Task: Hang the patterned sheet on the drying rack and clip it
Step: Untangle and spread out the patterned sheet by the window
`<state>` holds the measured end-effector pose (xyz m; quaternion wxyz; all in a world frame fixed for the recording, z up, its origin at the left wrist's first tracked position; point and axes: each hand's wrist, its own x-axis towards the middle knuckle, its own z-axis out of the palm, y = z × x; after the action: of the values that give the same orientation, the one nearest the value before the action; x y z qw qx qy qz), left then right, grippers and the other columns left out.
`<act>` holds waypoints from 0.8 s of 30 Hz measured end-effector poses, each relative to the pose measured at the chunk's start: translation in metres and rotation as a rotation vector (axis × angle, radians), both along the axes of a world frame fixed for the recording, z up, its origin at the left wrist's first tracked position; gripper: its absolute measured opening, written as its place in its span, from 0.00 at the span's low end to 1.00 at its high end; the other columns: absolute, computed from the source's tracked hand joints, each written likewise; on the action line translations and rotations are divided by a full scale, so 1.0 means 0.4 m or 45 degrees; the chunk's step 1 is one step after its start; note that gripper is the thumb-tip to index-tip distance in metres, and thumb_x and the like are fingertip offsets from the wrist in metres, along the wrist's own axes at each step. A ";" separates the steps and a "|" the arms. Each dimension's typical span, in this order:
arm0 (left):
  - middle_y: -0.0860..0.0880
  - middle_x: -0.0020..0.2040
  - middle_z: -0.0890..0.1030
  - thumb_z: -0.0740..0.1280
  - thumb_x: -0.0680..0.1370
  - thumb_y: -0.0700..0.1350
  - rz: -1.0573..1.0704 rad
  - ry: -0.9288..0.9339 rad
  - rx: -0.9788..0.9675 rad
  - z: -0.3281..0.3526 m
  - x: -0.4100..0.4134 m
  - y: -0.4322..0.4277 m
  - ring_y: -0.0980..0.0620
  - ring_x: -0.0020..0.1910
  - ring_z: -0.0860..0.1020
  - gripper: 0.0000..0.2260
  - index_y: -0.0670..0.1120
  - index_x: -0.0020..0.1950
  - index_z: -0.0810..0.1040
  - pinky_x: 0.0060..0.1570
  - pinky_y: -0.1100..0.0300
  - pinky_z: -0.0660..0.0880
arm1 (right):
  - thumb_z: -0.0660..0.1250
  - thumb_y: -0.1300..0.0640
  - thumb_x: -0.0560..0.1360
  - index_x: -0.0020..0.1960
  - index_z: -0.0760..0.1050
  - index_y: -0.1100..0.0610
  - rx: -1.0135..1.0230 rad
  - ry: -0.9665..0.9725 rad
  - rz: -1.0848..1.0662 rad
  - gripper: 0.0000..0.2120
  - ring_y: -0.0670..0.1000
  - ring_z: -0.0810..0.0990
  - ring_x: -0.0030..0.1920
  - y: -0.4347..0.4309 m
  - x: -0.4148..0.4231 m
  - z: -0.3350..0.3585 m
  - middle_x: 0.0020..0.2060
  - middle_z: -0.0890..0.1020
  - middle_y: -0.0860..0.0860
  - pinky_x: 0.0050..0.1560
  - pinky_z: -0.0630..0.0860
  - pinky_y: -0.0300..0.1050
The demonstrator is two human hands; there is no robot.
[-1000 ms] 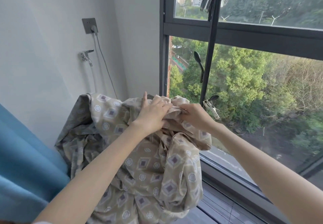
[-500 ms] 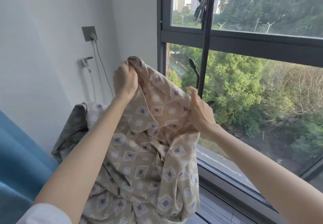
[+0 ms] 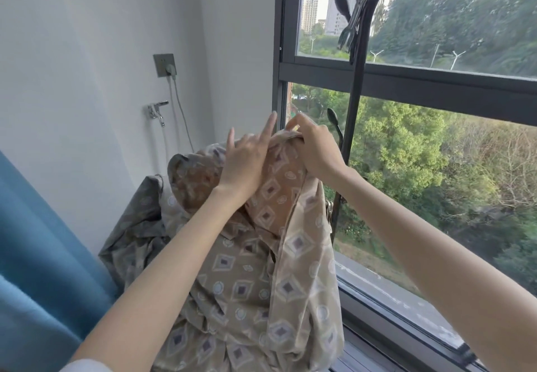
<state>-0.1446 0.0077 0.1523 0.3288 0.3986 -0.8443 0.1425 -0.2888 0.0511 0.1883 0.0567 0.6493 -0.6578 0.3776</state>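
Two hands on the patterned sheet (image 3: 247, 270), its lower end cut off, whatever's under the bunch hidden from me, left hand (image 3: 245, 165) flat on cloth w/ fingers (image 3: 268, 127) straight, right hand (image 3: 315, 150) pinching top fold, just beside drying rack (image 3: 353, 110) pole, clip (image 3: 350, 27) higher up.

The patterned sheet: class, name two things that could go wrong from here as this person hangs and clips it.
1. Only the right hand plainly pinches the patterned sheet at its top edge, and the left hand lies on it with two fingers straight. Most of the cloth hangs bunched below, so its weight might drag it free.
2. The clip sits high on the rack pole, above the hands. Reaching for it would likely free a hand, and the sheet could slip.
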 end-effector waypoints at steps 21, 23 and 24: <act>0.39 0.68 0.66 0.62 0.77 0.39 0.295 0.261 0.547 0.047 0.126 -0.155 0.38 0.64 0.67 0.31 0.48 0.76 0.51 0.61 0.42 0.67 | 0.54 0.65 0.77 0.42 0.74 0.66 0.308 0.163 -0.236 0.12 0.58 0.78 0.33 0.037 -0.013 0.003 0.34 0.78 0.58 0.30 0.72 0.45; 0.42 0.73 0.57 0.69 0.74 0.41 0.151 0.159 0.392 0.057 0.114 -0.133 0.40 0.71 0.58 0.43 0.53 0.77 0.42 0.68 0.39 0.58 | 0.54 0.65 0.78 0.43 0.75 0.64 0.086 0.135 -0.203 0.12 0.57 0.77 0.33 0.012 -0.007 0.050 0.36 0.80 0.59 0.31 0.72 0.47; 0.44 0.74 0.54 0.71 0.73 0.45 0.075 0.121 0.333 0.069 0.103 -0.122 0.42 0.73 0.55 0.45 0.56 0.76 0.41 0.69 0.37 0.53 | 0.54 0.65 0.78 0.43 0.75 0.64 -0.009 0.127 -0.167 0.12 0.57 0.76 0.33 0.001 -0.003 0.081 0.37 0.80 0.58 0.32 0.72 0.48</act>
<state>-0.1034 -0.0410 0.1799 0.3093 0.4689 -0.8270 0.0217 -0.2900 0.0513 0.2206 0.1161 0.6225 -0.6941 0.3425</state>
